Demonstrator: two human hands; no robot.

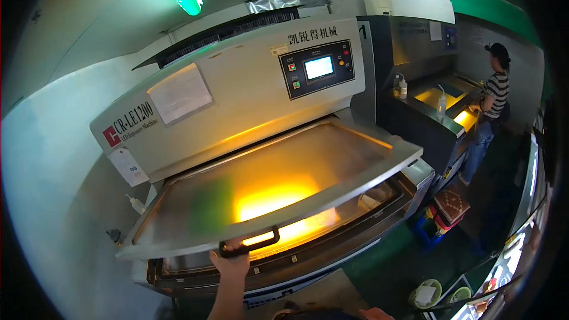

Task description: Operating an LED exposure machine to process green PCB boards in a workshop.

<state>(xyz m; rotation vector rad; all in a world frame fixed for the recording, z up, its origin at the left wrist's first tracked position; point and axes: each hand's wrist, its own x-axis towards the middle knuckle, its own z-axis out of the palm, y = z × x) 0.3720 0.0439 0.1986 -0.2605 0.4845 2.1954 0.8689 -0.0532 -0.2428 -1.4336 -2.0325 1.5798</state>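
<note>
Left hand (233, 264) grips handle (268, 243); raised lid (284, 181) runs lengthwise left-to-right.

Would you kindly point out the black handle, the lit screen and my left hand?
Handle (261, 246): head view, on the bare stretch of its bar.
Screen (320, 67): head view, on the middle of its lit face.
Left hand (232, 265): head view, on its back.

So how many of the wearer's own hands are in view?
2: the left hand grips the black handle; the right hand shows at the lower edge, partly cut off.
</note>
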